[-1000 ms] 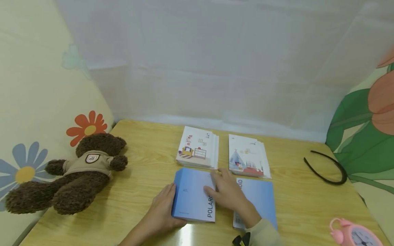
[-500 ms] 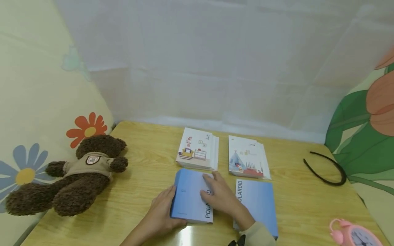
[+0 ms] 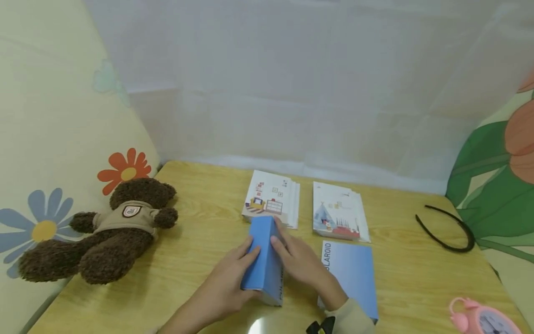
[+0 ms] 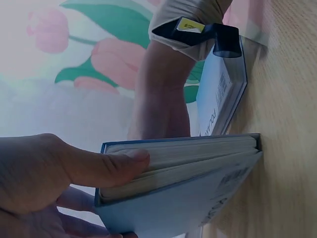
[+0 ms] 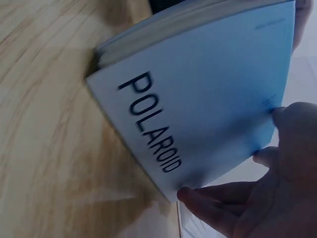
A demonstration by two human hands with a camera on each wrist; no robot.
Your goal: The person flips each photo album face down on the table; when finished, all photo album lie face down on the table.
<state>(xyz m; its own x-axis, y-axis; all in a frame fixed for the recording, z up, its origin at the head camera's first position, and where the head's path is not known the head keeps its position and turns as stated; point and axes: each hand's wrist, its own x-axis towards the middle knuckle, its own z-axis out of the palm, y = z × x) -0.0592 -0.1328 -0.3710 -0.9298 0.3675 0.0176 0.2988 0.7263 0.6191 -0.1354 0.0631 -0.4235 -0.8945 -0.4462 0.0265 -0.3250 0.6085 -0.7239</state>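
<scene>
A thick blue photo album (image 3: pixel 259 264) marked POLAROID stands tilted up on the table, spine uppermost. My left hand (image 3: pixel 225 285) grips it at the spine, and the left wrist view has the thumb (image 4: pixel 116 166) across its page ends. On the other side my right hand (image 3: pixel 303 262) holds the far part of the album, fingertips on the lettered cover (image 5: pixel 198 99). A second blue album (image 3: pixel 354 273) lies flat beside the right forearm.
Two stacks of white illustrated cards (image 3: pixel 267 197) (image 3: pixel 335 208) lie behind the albums. A brown teddy bear (image 3: pixel 129 227) lies at left. A black headband (image 3: pixel 467 232) and a pink alarm clock (image 3: pixel 473 311) are at right on the wooden table (image 3: pixel 204 208).
The held album has gone from lying nearly flat, cover up, to standing on edge with its spine up. Both hands have shifted round it, the left now over the spine.
</scene>
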